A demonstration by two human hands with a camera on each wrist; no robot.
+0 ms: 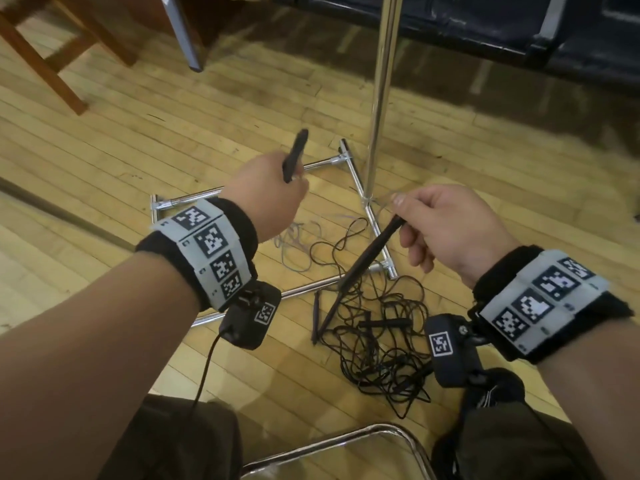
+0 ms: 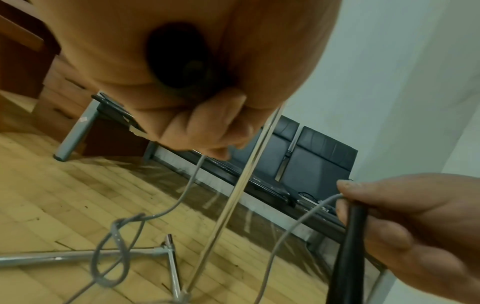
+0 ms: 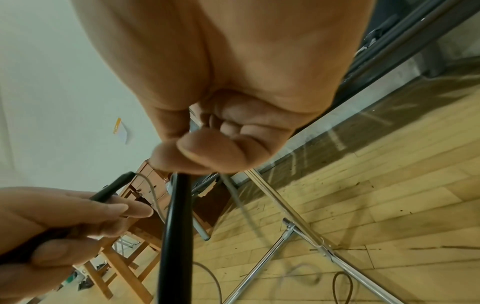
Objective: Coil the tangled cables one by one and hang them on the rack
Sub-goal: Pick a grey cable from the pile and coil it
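Note:
My left hand (image 1: pixel 273 188) grips a black handle (image 1: pixel 296 150) that sticks up out of the fist. My right hand (image 1: pixel 446 230) grips a second, longer black handle (image 1: pixel 367 258), slanting down toward the floor, and pinches a thin grey cable (image 2: pixel 182 197) against it. The grey cable sags from both hands into a knotted loop (image 2: pixel 109 257) near the floor. A tangle of black cables (image 1: pixel 374 341) lies on the floor below my right hand. The chrome rack's pole (image 1: pixel 381 81) rises just beyond my hands from its floor frame (image 1: pixel 360 188).
A wooden chair (image 1: pixel 41 53) and a grey table leg (image 1: pixel 183 32) stand at the far left. Black bench seats (image 1: pixel 519 26) run along the back. A chrome chair frame (image 1: pixel 346 445) sits between my knees. Wooden floor lies all around.

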